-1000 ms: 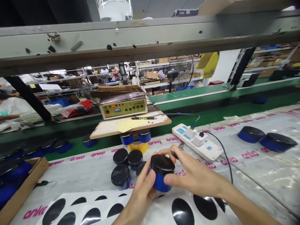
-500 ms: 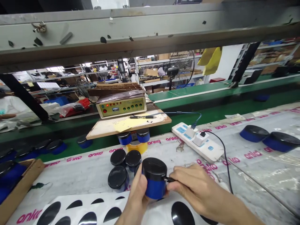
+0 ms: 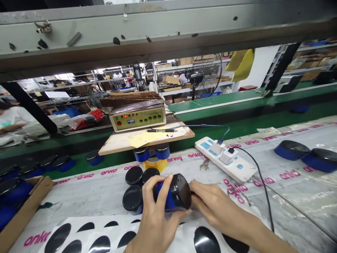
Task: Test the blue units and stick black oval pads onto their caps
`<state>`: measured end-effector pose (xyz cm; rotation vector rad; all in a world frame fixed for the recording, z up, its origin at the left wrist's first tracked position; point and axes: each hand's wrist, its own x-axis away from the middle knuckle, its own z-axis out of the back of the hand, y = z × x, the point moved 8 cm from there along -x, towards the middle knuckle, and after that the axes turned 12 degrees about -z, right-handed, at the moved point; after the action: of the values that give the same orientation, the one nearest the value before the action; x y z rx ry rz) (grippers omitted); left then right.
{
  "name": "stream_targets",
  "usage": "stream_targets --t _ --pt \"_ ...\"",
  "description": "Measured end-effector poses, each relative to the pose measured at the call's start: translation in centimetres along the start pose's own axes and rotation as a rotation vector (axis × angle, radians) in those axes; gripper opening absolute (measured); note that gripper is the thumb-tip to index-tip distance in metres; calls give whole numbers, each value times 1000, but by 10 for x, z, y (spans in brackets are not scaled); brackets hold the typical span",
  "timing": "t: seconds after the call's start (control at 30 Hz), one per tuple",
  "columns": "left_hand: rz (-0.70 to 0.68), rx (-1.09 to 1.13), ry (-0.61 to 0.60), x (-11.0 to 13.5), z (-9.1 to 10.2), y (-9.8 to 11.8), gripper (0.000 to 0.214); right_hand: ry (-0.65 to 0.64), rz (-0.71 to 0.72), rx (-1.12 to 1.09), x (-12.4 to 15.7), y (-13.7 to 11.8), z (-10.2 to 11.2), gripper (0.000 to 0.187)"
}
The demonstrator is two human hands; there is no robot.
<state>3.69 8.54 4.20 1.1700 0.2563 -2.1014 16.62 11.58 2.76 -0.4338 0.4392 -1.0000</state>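
Observation:
Tilted on its side, a blue cylindrical device with a glossy black cap [image 3: 181, 191] is in my left hand [image 3: 158, 214], the fingers wrapped round its blue body. My right hand [image 3: 210, 203] is closed, with its fingertips pressed against the right edge of the device. The black cable plug it pinched half a second ago is hidden behind the fingers now. Several like devices stand beside my left hand, among them one with a round black top [image 3: 132, 198]. Below both hands lies a white sheet of black discs [image 3: 100, 244].
A power strip [image 3: 226, 160] with chargers and a black cable [image 3: 264, 186] lies to the right. Behind, a control box [image 3: 139, 118] stands on a wooden board [image 3: 113, 143]. More devices [image 3: 292, 149] lie at right; a cardboard box [image 3: 28, 207] holds others at left. A metal beam [image 3: 168, 30] crosses above.
The device has turned from upright to tilted, its black cap now facing right. My left hand has shifted its fingers over the body. The plug in my right hand has gone out of sight.

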Motion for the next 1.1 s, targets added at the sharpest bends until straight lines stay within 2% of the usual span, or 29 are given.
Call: stream_targets --t 0.1,0.2,0.37,0.7,0.8,0.87,0.97,1.0,1.03,1.07,1.1 --pt "-263 -159 103 -5 10 21 50 37 51 -11 -5 1 -2 20" --pt "-465 -215 141 -8 15 40 46 136 132 31 -3 -3 0 21" --pt "-539 -248 135 -12 19 50 36 171 164 71 0 -4 -1 21" --pt "-403 -145 82 -10 15 30 43 72 140 55 0 2 -10 17" --pt "-339 -89 52 -8 14 24 42 125 191 50 0 1 -2 17" --pt "-219 3 -34 -9 7 17 49 153 251 49 2 -4 3 20" --pt "-65 94 -291 -14 -11 8 70 186 344 154 8 -22 6 25" --pt "-53 79 -337 -18 -9 5 72 233 355 215 12 -28 11 25" --pt "-52 31 -330 -23 0 1 70 304 353 271 16 -33 20 25" --pt "-40 -41 -281 -27 15 -7 67 397 331 310 20 -34 33 24" --pt "-28 -112 -168 -31 37 -18 62 497 276 331 23 -29 51 24"
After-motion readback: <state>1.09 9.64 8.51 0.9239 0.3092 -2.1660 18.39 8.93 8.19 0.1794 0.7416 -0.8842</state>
